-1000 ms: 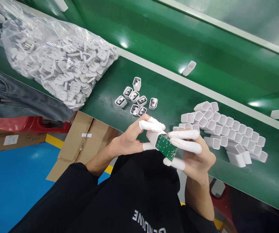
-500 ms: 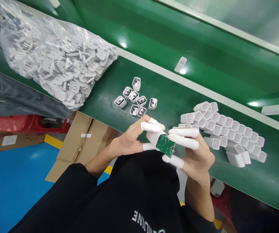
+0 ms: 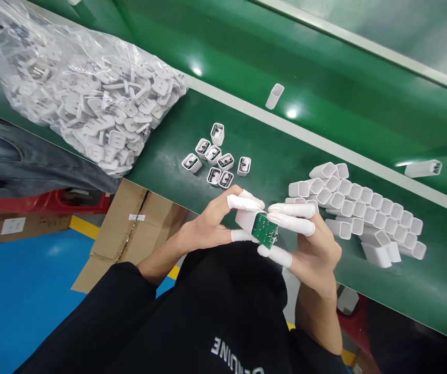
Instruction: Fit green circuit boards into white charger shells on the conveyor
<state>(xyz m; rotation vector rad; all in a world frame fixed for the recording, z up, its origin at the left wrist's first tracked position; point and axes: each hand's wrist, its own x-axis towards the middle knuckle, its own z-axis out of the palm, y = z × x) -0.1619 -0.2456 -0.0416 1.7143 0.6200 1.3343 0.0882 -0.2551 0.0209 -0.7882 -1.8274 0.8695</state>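
My left hand (image 3: 217,221), with white finger cots on its fingertips, is closed around a white plastic housing (image 3: 245,220). A green circuit board (image 3: 265,231) sticks part-way out of the housing's open end. My right hand (image 3: 311,241), also in finger cots, pinches the board along its edges, fingers above and thumb below. Both hands are over the table's front edge, close to my body. Beyond them on the green table stand several white housings (image 3: 217,134) with boards inside. How deep the held board sits inside the housing is hidden.
Stacked hollow white housings (image 3: 369,215) lie to the right. A clear bag (image 3: 91,98) of small white plastic parts fills the left. Two moving-side housings (image 3: 274,96) (image 3: 423,168) lie on the far strip. Cardboard boxes (image 3: 130,234) and a person's jeans (image 3: 32,156) are at left.
The circuit board has gone slightly deeper into the housing, with my right hand shifting a little left. On the far strip, two white housings have moved left.
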